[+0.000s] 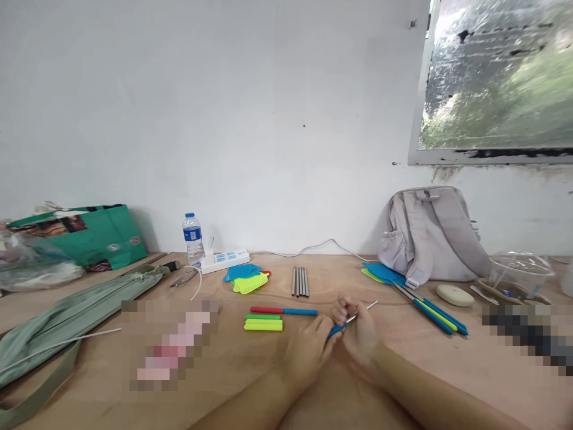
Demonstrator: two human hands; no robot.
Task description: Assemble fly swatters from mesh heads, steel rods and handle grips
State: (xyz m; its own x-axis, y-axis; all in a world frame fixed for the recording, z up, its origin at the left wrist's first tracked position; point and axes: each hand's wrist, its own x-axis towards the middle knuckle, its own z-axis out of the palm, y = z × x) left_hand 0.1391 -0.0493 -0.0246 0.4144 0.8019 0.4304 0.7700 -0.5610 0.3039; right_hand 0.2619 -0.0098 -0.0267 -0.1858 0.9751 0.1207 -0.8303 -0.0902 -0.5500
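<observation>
Fingers curled, my left hand point(308, 347) grips a blue handle point(335, 330). A thin metal rod point(372, 304) runs out of that handle, up and to the right, and my right hand point(362, 335) is closed around it. Left of my hands lie a red handle point(266, 310) and another blue one point(301, 312) end to end, with a green handle point(263, 317) and yellow handles point(263, 325) below. Several metal rods point(300, 282) lie side by side behind. Blue and yellow mesh swatter heads point(248, 282) are stacked further left.
Finished-looking fly swatters point(436, 313) with blue and yellow handles lie at right, beside a grey backpack point(436, 233) and a cream oval object point(454, 295). A power strip point(226, 260) and water bottle point(193, 239) stand at the back left. A green bag point(111, 236) is far left.
</observation>
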